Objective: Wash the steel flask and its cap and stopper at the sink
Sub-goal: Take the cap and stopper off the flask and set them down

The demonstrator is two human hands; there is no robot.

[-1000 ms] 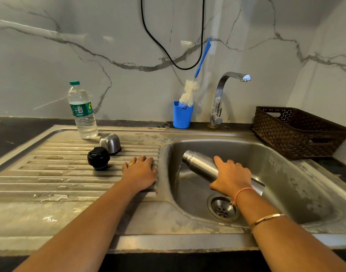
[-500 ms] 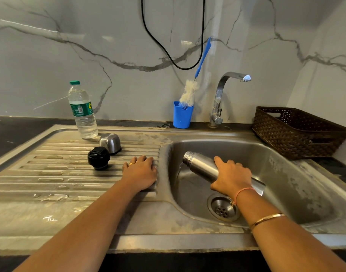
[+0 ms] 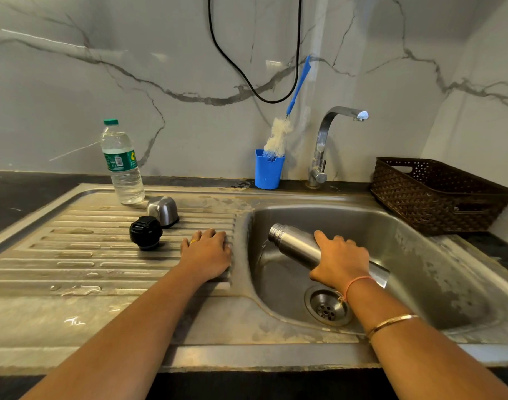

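My right hand grips the steel flask over the sink basin. The flask lies tilted, open mouth down and to the left, and water runs out of it into the basin. My left hand rests flat on the ribbed drainboard at the basin's left edge, holding nothing. The black stopper stands on the drainboard left of that hand. The steel cap sits upside down just behind the stopper.
A plastic water bottle stands at the back of the drainboard. A blue cup holds a bottle brush beside the tap. A brown woven basket sits right of the sink. The drain lies below the flask.
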